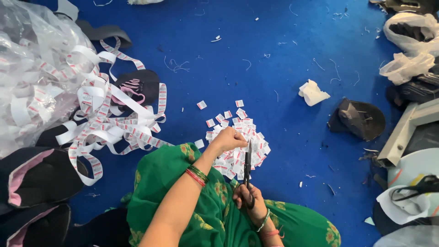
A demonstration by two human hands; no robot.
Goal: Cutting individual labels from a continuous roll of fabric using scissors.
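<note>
Head view: the person is sitting on a blue floor covering (283, 55) in a green patterned garment (183, 201). The right hand (249, 196) is closing its fingers through the handles of a pair of black-handled metal scissors (247, 171), blades pointing away from the body. The left hand (228, 138) is pinching, fingers together, over a heap of small white cut labels with red marks (240, 144); whether it is gripping a label cannot be told. The heap is lying just ahead of the knees. A tangle of long white printed label ribbon (109, 119) is lying well apart to the left, beside clear plastic sheeting (32, 50).
</note>
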